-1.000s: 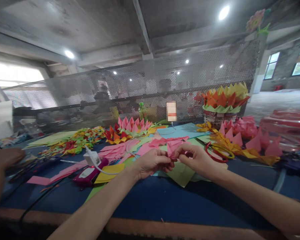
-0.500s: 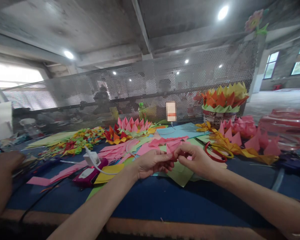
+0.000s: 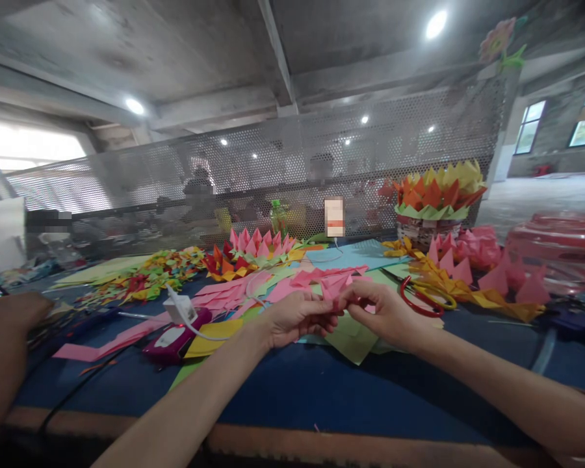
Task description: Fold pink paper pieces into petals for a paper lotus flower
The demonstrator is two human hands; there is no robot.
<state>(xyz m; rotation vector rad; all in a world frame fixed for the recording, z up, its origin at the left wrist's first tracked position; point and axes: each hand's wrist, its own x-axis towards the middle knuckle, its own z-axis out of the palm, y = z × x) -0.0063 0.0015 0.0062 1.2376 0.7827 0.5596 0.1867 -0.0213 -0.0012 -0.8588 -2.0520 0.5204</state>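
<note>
"Twelve straight ahead of the person: what lies nearest?"

"The blue surface [image 3: 292, 390]. Beyond that, a green sheet [image 3: 357, 341], at five o'clock from where the fingertips meet."

"And the grip?"

"Closed on both sides. The left hand [image 3: 299, 318] sits at eight o'clock, the right hand [image 3: 380, 315] at four, and they pinch one pink fold [image 3: 335, 287] between them."

"Which is nearer to it?"

"Neither, I'd say: both touch it, the left along its near edge, the right thumb and forefinger at its right-hand side."

"Which way does it lie from the fingers?"

"Toward twelve. Its free part stands out past the fingertips and flares to ten and two. The long axis I can't tell; fingers cover the low end. My judgement is that everything hinges on that shared near-edge pinch."

"What's around it?"

"Scissors [image 3: 403, 291] at three, just beyond the right hand; pink strips [image 3: 224, 292] at nine. Farther off, a pink crown [image 3: 260, 247] at eleven, and behind it all a mesh screen [image 3: 253, 162]."
</note>
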